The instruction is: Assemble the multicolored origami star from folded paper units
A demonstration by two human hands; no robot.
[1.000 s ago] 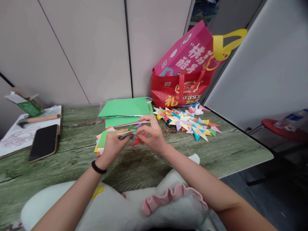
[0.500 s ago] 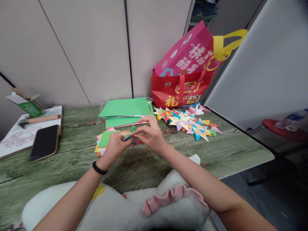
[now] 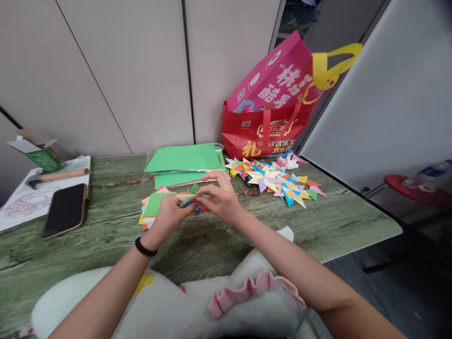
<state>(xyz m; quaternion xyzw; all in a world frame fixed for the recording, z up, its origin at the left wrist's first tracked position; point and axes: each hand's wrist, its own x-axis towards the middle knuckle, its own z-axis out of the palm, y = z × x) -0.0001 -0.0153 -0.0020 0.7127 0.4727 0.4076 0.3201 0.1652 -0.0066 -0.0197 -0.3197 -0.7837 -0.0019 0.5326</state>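
My left grip (image 3: 168,213) and my right grip (image 3: 225,198) are both pinching the colourful folded-paper piece (image 3: 188,202) above the desk (image 3: 116,202), between the square paper sheets (image 3: 154,205) and the heap of folded paper stars (image 3: 269,180).

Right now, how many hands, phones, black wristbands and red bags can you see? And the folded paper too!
Left hand plus right hand: 2
Smartphone: 1
Black wristband: 1
Red bag: 1
Total: 5
Folded paper in the fingers: too hidden to count
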